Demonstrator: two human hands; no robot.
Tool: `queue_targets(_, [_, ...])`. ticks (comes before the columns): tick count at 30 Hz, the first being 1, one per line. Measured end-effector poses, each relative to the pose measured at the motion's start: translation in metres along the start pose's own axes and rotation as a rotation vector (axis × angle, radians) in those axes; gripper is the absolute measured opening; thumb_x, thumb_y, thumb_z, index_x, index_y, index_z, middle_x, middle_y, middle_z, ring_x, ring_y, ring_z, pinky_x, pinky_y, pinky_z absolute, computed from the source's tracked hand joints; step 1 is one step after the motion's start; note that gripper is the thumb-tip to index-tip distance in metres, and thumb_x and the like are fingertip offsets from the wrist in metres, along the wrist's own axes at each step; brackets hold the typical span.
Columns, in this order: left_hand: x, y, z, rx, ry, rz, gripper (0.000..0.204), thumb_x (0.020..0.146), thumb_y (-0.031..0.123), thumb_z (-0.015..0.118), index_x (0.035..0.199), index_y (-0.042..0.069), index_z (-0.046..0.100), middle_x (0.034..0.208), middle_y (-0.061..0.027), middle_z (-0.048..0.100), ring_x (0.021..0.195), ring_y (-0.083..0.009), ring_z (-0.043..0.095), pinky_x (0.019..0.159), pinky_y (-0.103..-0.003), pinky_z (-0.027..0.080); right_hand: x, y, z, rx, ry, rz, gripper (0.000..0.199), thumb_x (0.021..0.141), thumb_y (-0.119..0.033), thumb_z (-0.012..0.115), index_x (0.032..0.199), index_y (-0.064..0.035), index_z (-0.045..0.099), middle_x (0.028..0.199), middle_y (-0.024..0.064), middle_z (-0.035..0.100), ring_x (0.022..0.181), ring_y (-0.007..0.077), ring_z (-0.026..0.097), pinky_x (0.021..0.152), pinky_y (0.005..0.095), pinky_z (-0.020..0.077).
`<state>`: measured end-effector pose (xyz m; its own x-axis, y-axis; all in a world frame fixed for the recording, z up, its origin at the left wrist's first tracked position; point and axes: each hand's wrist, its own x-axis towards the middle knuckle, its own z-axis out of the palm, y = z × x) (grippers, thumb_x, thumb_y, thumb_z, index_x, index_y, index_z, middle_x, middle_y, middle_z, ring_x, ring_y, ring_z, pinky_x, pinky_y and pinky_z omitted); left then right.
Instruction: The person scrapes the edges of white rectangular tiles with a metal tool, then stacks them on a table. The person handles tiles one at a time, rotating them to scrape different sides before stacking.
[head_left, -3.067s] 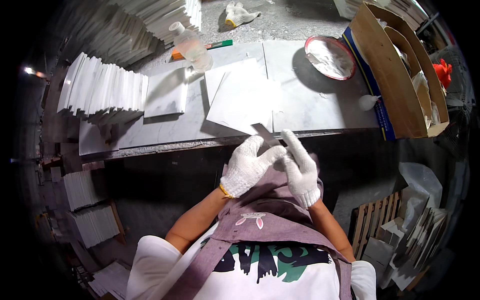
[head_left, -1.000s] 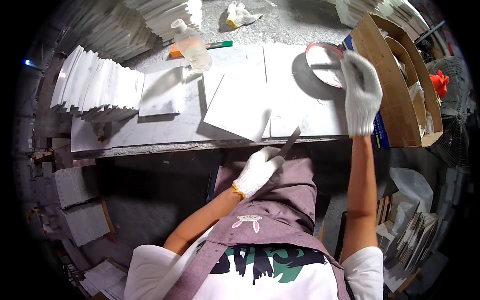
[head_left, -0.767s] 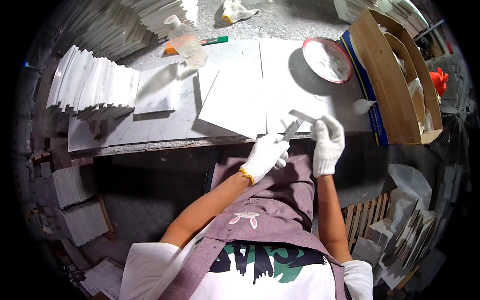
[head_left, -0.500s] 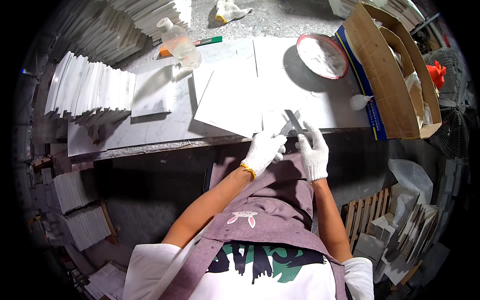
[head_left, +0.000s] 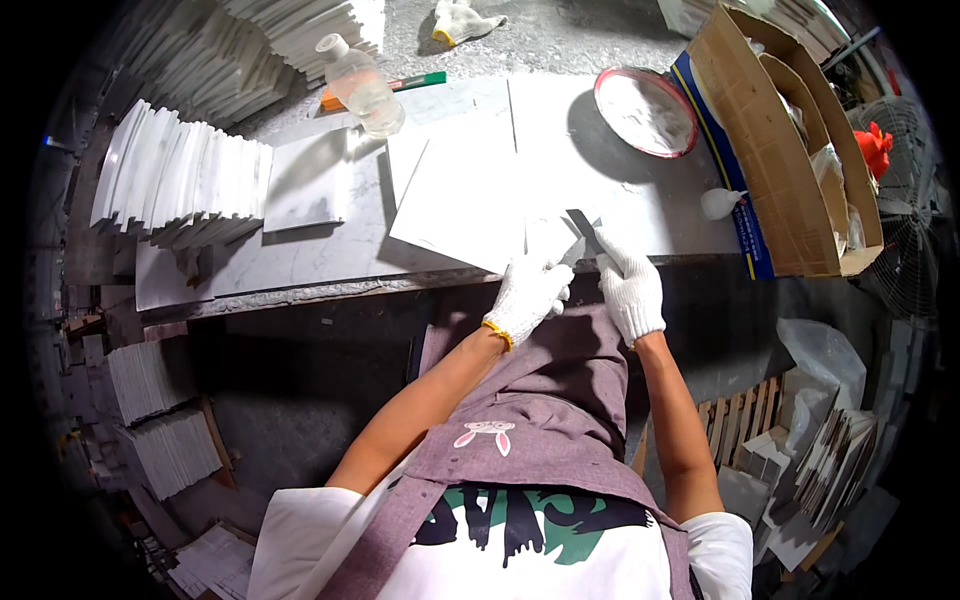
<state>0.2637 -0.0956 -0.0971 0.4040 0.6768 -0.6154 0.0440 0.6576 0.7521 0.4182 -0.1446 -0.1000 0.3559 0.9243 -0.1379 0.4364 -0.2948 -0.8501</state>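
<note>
Both hands wear white knit gloves and are at the table's near edge. My left hand (head_left: 530, 300) is closed round a flat grey metal scraper (head_left: 573, 252), whose blade points up and right. My right hand (head_left: 632, 290) grips a darker narrow flat blade (head_left: 583, 229) slanting up and left; its handle is hidden in the glove. The two blades lie close together; I cannot tell if they touch. Just beyond them are a bright white tile (head_left: 455, 200) and a small pale piece (head_left: 548, 237), partly washed out by glare.
Stacked marble-look tiles (head_left: 180, 175) stand at the left. A clear bottle (head_left: 362, 90) is behind them. A red-rimmed bowl of white paste (head_left: 645, 112), a small white squeeze bottle (head_left: 718, 204) and a cardboard box (head_left: 765, 140) occupy the right. A spare glove (head_left: 465, 22) lies at the back.
The right hand has turned and its blade has swung up and left, off the left scraper's crossing position. My left hand has hardly moved.
</note>
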Motion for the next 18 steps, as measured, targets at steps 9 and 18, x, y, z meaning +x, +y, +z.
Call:
queue_targets(9, [0.001,0.0,0.001,-0.094,-0.016,-0.024,0.008,0.089,0.009,0.056,0.092,0.001,0.056,0.066,-0.0033,0.052,0.048,-0.0069,0.044,0.041,-0.021,0.035,0.0,-0.001,-0.002,-0.07,0.04,-0.133,0.03,0.086,-0.004,0.058,0.116,-0.0061,0.064,0.1,0.0138,0.067,0.093,0.0227,0.064,0.083,0.0291,0.0489])
queue_targets(18, [0.003,0.001,0.003,-0.084,-0.004,0.003,0.008,0.089,0.008,0.056,0.084,0.001,0.054,0.066,-0.0029,0.052,0.05,-0.0078,0.046,0.043,-0.021,0.038,-0.009,-0.005,-0.001,-0.048,-0.031,-0.089,0.03,0.088,-0.009,0.059,0.117,-0.0101,0.064,0.101,0.0137,0.065,0.089,0.0248,0.064,0.077,0.0301,0.0494])
